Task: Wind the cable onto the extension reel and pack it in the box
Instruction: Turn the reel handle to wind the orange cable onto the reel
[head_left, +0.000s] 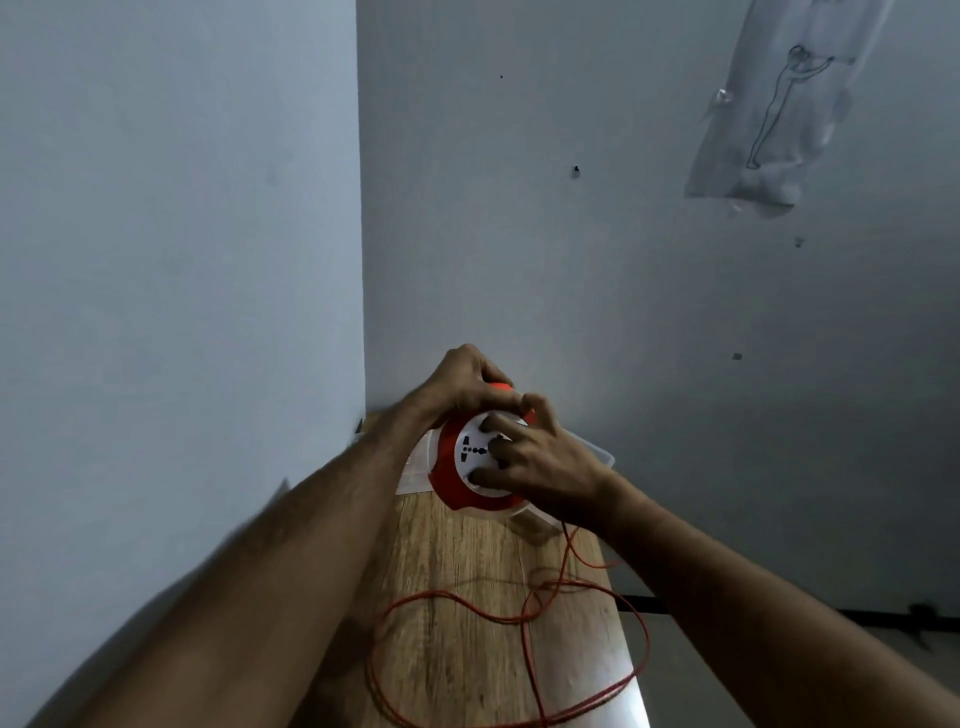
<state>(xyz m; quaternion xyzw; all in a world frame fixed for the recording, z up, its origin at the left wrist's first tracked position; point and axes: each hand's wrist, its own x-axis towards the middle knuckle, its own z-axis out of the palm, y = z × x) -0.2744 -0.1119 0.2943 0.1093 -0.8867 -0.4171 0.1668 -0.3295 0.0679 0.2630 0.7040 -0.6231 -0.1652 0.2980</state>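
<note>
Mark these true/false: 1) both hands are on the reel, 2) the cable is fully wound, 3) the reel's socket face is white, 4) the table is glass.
1) Both hands are on the reel: true. The left hand grips the reel at its top rim and the right hand has fingers on its face.
2) The cable is fully wound: false. The orange cable lies in loose loops on the table.
3) The socket face is white: true.
4) The table is glass: false. It is wood-grain.

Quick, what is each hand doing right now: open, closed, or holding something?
Left hand: grips the rim of the round red-and-white plastic extension reel.
Right hand: curled fingers press on the reel's white socket face.
</note>
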